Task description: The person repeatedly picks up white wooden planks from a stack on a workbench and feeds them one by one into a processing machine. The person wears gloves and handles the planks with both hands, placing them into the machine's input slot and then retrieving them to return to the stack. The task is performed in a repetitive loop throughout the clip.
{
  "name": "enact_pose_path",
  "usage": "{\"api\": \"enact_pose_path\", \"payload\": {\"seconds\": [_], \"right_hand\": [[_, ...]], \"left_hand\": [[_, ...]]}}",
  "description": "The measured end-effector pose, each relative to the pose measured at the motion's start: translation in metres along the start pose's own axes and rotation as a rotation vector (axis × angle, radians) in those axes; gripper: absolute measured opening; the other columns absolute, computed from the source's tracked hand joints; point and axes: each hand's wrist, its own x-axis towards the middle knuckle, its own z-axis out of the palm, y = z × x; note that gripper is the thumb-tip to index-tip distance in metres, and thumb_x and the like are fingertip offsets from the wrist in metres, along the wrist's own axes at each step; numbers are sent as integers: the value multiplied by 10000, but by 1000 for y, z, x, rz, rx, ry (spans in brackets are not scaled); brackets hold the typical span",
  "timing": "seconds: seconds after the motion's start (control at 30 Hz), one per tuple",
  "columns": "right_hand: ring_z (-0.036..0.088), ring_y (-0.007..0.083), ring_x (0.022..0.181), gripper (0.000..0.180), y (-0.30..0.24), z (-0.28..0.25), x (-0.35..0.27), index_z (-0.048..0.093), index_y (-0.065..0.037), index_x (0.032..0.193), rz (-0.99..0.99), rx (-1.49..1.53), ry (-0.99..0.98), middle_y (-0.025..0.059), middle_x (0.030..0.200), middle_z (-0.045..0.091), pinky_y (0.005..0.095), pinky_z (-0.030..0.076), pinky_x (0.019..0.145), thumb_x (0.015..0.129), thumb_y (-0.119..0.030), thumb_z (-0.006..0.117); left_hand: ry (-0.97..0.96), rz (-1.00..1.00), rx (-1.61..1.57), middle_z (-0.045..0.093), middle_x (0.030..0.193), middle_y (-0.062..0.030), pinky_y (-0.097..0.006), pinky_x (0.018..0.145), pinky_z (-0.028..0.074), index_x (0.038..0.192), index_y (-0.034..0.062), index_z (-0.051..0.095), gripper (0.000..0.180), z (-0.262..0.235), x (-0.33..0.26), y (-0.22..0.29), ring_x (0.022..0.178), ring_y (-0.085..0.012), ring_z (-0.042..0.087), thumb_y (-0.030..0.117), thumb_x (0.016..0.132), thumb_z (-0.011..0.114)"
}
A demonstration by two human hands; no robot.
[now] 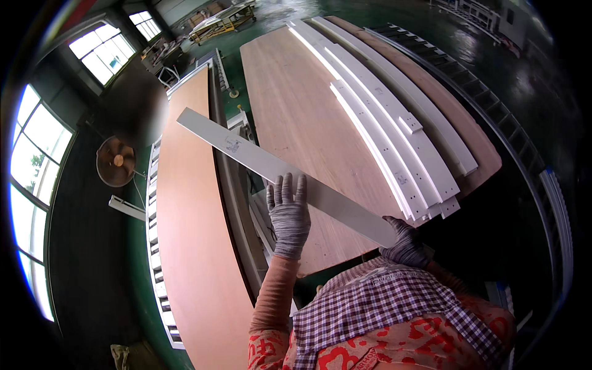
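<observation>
A long, narrow, flat white board [253, 153] slants from the far left to the near right, with its far end over the left-hand panel. My right hand [404, 242], in a grey glove, is closed around its near end. Against the board's near edge, around its middle, lies my left hand [288, 216], also gloved in grey. The left hand's fingers are stretched out, with their tips on the board. Beyond the right hand, several long white boards [382, 117] with small holes lie in rows on a wood-coloured tabletop [283, 111].
On the left a long tan panel [191, 185] rests on a roller conveyor [155, 271]. A round fan [117, 161] stands beside it. Along the right runs another roller track [481, 92]. A yellow-framed cart [222, 24] is at the back.
</observation>
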Motion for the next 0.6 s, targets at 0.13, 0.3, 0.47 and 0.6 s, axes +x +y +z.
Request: {"api": "enact_pose_path", "payload": {"seconds": [0.13,0.3,0.47,0.6], "right_hand": [[635,336,1010,678,23,-40,6,559,-52,1267,119,-95,216,188,1104,640,405,508,910,625,-148,756],[625,309,1072,713,103,-85,4,546,-37,1288,324,-129,350,187,1160,642,378,494,954,631,-208,762],[611,296,1110,720,205,-135,4,535,-46,1295,515,-12,388,174,1188,632,362,489,972,633,-182,781],[611,284,1110,704,189,-173,-2,521,-72,1307,693,-281,410,160,1171,633,358,492,967,657,-175,773]], "left_hand": [[-40,-26,-182,437,1401,-190,-522,1119,261,1398,124,449,642,23,-3,19,1306,-388,388,143,787,647],[-211,-82,-276,458,1380,-209,-529,1060,335,1356,92,485,645,62,-40,23,1260,-412,423,151,747,689],[-295,-103,-338,491,1347,-208,-502,1007,400,1333,86,502,623,85,-59,16,1205,-404,481,139,745,701],[-311,-183,-428,524,1307,-213,-481,1009,418,1298,55,526,595,92,-83,-22,1199,-387,504,133,738,710]]}}
